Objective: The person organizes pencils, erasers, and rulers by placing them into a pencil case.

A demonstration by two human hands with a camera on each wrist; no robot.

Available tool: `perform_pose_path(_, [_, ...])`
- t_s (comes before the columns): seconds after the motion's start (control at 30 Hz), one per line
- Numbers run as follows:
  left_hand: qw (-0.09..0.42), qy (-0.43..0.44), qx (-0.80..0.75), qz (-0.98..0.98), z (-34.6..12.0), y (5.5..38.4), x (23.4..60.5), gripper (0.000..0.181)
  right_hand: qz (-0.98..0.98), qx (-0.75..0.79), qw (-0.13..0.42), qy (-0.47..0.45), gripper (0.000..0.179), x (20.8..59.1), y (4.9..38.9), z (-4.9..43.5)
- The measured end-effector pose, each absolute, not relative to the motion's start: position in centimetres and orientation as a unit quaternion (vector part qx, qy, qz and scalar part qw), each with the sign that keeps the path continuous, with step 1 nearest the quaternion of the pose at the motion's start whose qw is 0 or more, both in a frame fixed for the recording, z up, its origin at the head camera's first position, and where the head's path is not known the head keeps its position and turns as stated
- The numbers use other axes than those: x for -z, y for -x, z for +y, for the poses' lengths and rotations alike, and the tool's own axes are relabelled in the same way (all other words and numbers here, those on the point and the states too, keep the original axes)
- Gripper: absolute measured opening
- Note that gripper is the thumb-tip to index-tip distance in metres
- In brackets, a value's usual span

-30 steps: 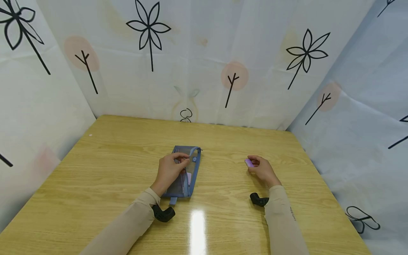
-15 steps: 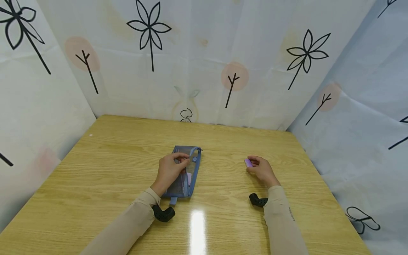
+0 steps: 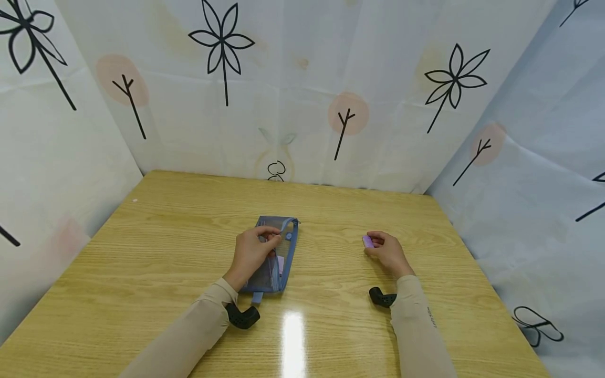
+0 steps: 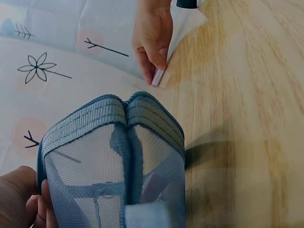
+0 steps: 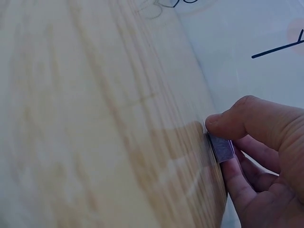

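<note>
A blue mesh zip pouch (image 3: 261,278) lies on the table, its zipped side open toward the right. My left hand (image 3: 252,252) pinches the edge of that opening between thumb and fingers; the left wrist view shows the pouch (image 4: 85,166) from its end, with the fingers at its side. Through the mesh a pinkish piece (image 4: 154,186) shows inside. To the right, my right hand (image 3: 389,253) holds a small purple block (image 3: 368,241) between thumb and fingers, close over the table. Up close in the right wrist view, the block (image 5: 222,148) has flat sides.
Wood-grain table (image 3: 189,210) spreads around both hands. White printed cloth (image 3: 293,94) rises behind it and at both sides. Black wrist-worn devices (image 3: 243,317) stick out at the cuffs. A tiny pale scrap (image 3: 135,200) lies at the far left.
My right hand, with the purple block, has drifted very slightly to the left. The left hand and the pouch have stayed in place.
</note>
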State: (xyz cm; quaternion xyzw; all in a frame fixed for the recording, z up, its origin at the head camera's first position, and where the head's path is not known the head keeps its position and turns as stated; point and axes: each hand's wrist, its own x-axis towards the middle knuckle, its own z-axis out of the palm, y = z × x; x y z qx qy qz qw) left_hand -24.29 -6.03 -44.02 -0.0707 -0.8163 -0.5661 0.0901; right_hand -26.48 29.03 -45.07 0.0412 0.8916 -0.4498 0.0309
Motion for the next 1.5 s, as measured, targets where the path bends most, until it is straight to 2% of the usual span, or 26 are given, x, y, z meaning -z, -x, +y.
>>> perform_pose_path(0.77, [0.088,0.067,0.566,-0.817,-5.96,24.24,44.03,0.016,0.900,0.433,0.010,-0.047,0.050,45.16,26.41,28.88])
perform_pose_path(1.5, [0.099,0.072,0.562,-0.818,-6.09,24.40,44.03,0.016,0.902,0.429,0.022,-0.042,0.052,44.71,26.34,28.70])
